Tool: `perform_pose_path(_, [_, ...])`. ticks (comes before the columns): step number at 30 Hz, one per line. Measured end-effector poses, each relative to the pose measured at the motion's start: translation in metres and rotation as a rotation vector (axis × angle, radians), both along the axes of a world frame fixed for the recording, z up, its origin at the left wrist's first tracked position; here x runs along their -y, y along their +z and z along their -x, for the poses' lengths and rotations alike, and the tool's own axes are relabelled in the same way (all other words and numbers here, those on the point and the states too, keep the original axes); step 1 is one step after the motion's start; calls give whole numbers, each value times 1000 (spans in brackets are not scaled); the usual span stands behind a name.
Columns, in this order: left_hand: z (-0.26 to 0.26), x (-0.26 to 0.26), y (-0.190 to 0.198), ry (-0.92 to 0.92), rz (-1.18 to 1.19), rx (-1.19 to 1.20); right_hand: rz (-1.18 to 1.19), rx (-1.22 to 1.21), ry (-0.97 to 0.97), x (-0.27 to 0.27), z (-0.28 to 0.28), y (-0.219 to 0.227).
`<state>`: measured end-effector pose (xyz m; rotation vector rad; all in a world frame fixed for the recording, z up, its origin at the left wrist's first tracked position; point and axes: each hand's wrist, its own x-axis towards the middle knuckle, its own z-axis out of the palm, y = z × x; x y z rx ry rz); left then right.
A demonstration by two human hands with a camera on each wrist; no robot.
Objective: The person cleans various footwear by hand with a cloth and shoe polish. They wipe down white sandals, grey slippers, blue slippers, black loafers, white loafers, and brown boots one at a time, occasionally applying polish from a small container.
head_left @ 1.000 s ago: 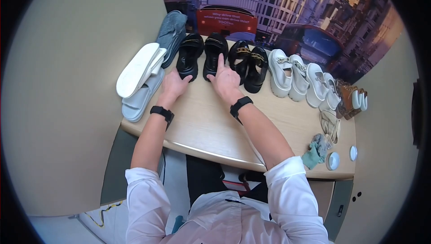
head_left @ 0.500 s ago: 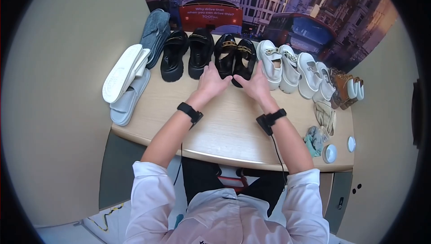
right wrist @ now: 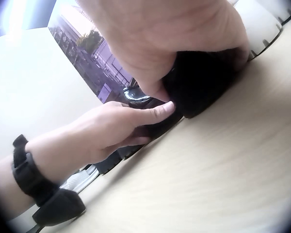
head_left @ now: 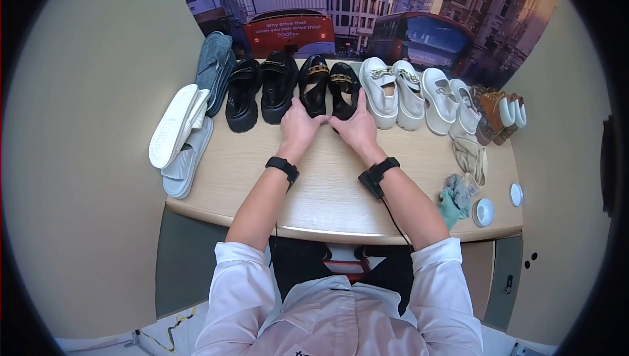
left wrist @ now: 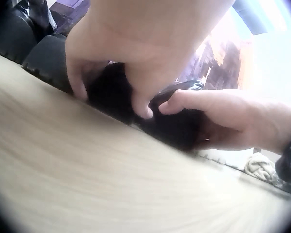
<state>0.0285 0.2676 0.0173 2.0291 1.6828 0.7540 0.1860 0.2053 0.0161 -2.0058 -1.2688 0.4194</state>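
Two black loafers with gold chains stand side by side on the table in the head view, toes toward the wall. My left hand [head_left: 301, 127] holds the heel of the left loafer [head_left: 313, 87]; its thumb and fingers straddle the black heel [left wrist: 109, 94] in the left wrist view. The right loafer [head_left: 341, 86] is gripped at its heel by my right hand [head_left: 356, 128], thumb on the inner side and fingers on the outer. In the right wrist view that dark heel [right wrist: 203, 82] sits low over the tabletop. Both thumbs nearly meet between the shoes.
Left of the hands stand two chunky black shoes [head_left: 278, 87], grey slippers [head_left: 215, 64] and white slides [head_left: 173, 127]. White shoes [head_left: 380, 94] and brown boots [head_left: 490, 113] continue rightward. Crumpled cloths [head_left: 455, 195] and a small white dish [head_left: 483, 212] lie at the right.
Both hands have moved right from the chunky black pair to the gold-chain loafers and now hold their heels. The head view has shifted too.
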Motion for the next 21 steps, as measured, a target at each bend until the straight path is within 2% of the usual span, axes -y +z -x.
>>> perform_pose_path(5, [2,-3,5,38,57,-22,-44,-16,57,36,0,-3])
perform_pose_path(8, [4,-1,9,55,54,-28,46,-100,131,76,-4,12])
perform_pose_path(10, [9,0,12,24,69,-54,109,-173,171,111,-11,28])
perform_pose_path(14, [26,15,14,-60,77,-77,119,-279,237,184,-35,33])
perform_pose_path(18, [47,45,19,-145,94,-87,66,-295,317,251,-55,31])
perform_pose_path(21, [65,73,14,-213,60,-30,-4,-210,278,287,-57,26])
